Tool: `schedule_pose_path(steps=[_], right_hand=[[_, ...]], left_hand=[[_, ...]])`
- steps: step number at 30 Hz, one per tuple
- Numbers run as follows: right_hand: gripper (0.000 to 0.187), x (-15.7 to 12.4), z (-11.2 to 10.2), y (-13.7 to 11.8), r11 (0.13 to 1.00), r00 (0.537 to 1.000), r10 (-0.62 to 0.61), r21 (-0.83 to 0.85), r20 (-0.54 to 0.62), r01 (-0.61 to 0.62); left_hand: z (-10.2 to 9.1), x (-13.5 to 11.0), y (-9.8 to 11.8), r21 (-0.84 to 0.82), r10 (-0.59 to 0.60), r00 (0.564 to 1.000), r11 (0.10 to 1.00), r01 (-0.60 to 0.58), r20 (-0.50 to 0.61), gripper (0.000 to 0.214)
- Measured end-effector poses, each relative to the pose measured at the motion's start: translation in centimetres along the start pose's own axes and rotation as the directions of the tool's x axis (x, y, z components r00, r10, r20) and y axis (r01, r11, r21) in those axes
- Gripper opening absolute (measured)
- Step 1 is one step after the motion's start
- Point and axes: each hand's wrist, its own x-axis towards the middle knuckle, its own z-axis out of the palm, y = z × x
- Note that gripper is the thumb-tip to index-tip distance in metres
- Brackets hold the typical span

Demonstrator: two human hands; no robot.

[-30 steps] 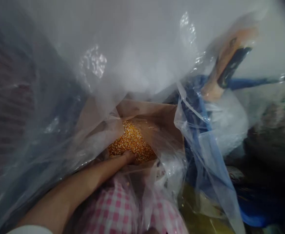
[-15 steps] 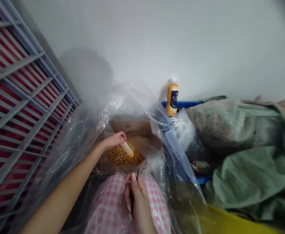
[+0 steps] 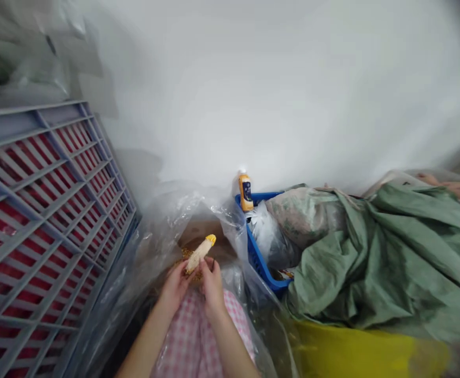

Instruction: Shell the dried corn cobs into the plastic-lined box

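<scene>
A mostly stripped corn cob (image 3: 199,255), with yellow kernels left at its upper tip, is tilted up to the right. My left hand (image 3: 175,286) is closed around its lower end. Against the cob's right side is my right hand (image 3: 213,283), fingers curled, with a thin dark tool (image 3: 211,259) partly showing between thumb and fingers; its kind cannot be made out. Below and behind the cob, loose corn kernels (image 3: 185,253) lie in a cardboard box (image 3: 198,229), partly hidden by my hands. Clear plastic sheeting (image 3: 162,210) surrounds the box and covers my pink checked clothing (image 3: 186,336).
A purple-grey slatted crate (image 3: 44,210) with red showing through stands at the left. To the right are a blue basket (image 3: 259,265) holding plastic bags, an orange bottle (image 3: 246,191) by the wall, green cloth (image 3: 355,268) and something yellow (image 3: 351,349).
My left hand has brought the cob up from the kernels towards me, its yellow tip now pointing up. My right hand has come to the cob. The view has shifted.
</scene>
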Motion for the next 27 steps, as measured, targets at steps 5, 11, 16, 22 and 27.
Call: schedule_pose_path(steps=[5, 11, 16, 22, 27], right_hand=[[0.034, 0.9, 0.2, 0.0, 0.997, 0.997, 0.059, 0.061, -0.042, -0.056], [0.036, 0.4, 0.2, -0.7, 0.989, 1.000, 0.026, 0.147, -0.016, -0.023], [0.033, -0.3, 0.0, -1.6, 0.971, 0.994, 0.092, 0.218, 0.057, -0.102], [0.028, -1.2, -0.1, -2.5, 0.974, 0.985, 0.077, 0.199, 0.157, -0.108], [0.033, -1.4, 0.2, -2.0, 0.992, 0.974, -0.118, 0.073, 0.192, 0.106]], left_hand=[[-0.7, -1.5, -1.7, 0.037, 0.113, 0.984, 0.992, -0.119, 0.140, 0.021], [-0.9, -2.5, -2.4, 0.289, 0.303, 0.917, 0.882, -0.374, 0.260, 0.047], [-1.1, -3.0, -2.3, 0.333, 0.364, 0.897, 0.837, -0.433, 0.253, 0.041], [-1.3, -3.0, -2.2, 0.293, 0.423, 0.892, 0.843, -0.451, 0.158, 0.033], [0.9, -2.3, 0.5, 0.397, 0.437, 0.871, 0.775, -0.492, 0.226, 0.035]])
